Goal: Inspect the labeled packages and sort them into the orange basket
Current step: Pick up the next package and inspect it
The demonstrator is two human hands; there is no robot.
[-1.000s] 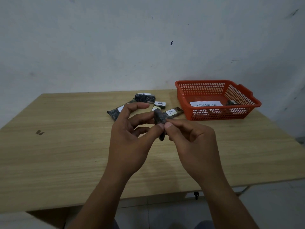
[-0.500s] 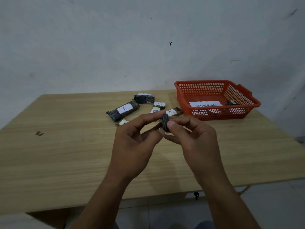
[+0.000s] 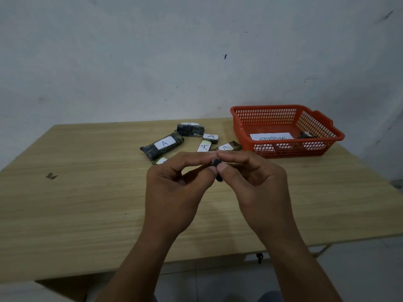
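Light wood-grain table (image 3: 76,203), pushed against a scuffed, whitish wall (image 3: 152,62); pale floor tiles (image 3: 359,269) show below the near edge. One small dark mark (image 3: 52,176) on the tabletop, left side.

Orange basket (image 3: 322,147) sits at the far right of the table. Inside it lies a white paper slip (image 3: 270,136) with handwritten "ABNORMAL", and a small dark package (image 3: 306,134) near the right wall.

Cluster of dark wrapped packages left of the basket, each with a white label reading "A": a long package (image 3: 162,144), a squat package (image 3: 190,129) behind it whose label is mostly out of sight, and three small ones (image 3: 211,137), (image 3: 204,146), (image 3: 226,147). A further piece (image 3: 160,160) by the long one, label unreadable.

Above the table's middle, left hand (image 3: 174,192) and right hand (image 3: 257,188) meet, fingertips together, both pinching a small dark package (image 3: 217,165) between thumbs and forefingers. Its label is hidden.
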